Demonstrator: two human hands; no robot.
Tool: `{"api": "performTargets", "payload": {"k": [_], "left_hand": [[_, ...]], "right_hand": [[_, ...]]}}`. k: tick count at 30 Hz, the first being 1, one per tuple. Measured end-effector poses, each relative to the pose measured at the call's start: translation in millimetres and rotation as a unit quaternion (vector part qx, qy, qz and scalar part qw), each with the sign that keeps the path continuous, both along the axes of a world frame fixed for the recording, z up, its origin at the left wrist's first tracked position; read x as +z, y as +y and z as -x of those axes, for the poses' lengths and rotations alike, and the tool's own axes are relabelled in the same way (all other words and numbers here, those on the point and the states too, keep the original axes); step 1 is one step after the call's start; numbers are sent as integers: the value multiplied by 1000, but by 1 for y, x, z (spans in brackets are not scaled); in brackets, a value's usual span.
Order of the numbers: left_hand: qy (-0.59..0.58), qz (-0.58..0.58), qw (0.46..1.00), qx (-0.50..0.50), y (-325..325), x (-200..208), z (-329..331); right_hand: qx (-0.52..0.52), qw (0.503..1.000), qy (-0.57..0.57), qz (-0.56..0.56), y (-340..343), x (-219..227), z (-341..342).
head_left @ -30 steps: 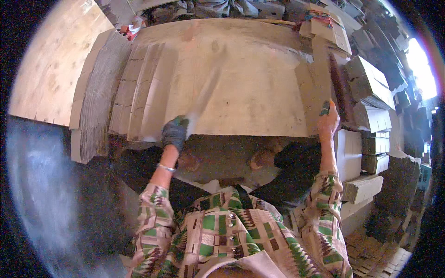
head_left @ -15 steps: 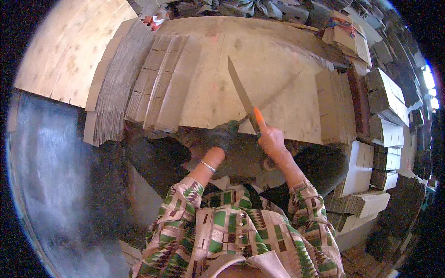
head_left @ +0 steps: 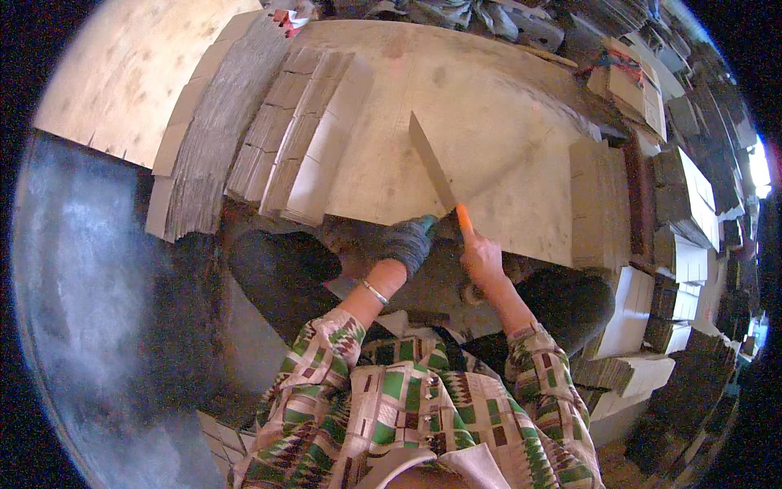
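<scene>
No legible text, labels, brands, numbers or signs on anything in view.

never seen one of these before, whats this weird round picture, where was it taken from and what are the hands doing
There is no machine here: these are a person's own two hands. The picture comes from a wide fisheye camera worn on the head and looking down, so the scene looks round and straight edges bend. The patterned shirt at the bottom is the wearer's.

The right hand holds a long-bladed knife, pointing away over a wooden board. An orange piece shows by its fingers. The left hand, in a dark glove, is close to the blade's base; whether it touches is unclear.

Flat cardboard bundles lie toward the board's left side, and a cardboard stack stands at its right.
</scene>
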State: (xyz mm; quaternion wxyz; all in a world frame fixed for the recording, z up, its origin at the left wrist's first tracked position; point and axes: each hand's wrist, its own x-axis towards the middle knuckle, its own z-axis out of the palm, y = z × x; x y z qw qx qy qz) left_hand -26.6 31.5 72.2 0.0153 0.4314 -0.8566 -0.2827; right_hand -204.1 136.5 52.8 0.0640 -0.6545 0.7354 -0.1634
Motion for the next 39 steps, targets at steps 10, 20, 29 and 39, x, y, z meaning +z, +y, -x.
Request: {"api": "performTargets", "payload": {"k": [10, 20, 29, 39], "left_hand": [[-259, 241, 905, 235, -151, 1, -160], [-46, 162, 952, 256, -149, 20, -139], [6, 45, 991, 128, -85, -24, -57], [11, -11, 996, 92, -67, -29, -33]], "right_hand": [[-45, 990, -14, 130, -62, 64, -10], [-30, 996, -51, -61, -81, 74, -19], [20, 996, -82, 39, -51, 69, -48], [16, 994, -42, -101, -42, 31, -46]]}}
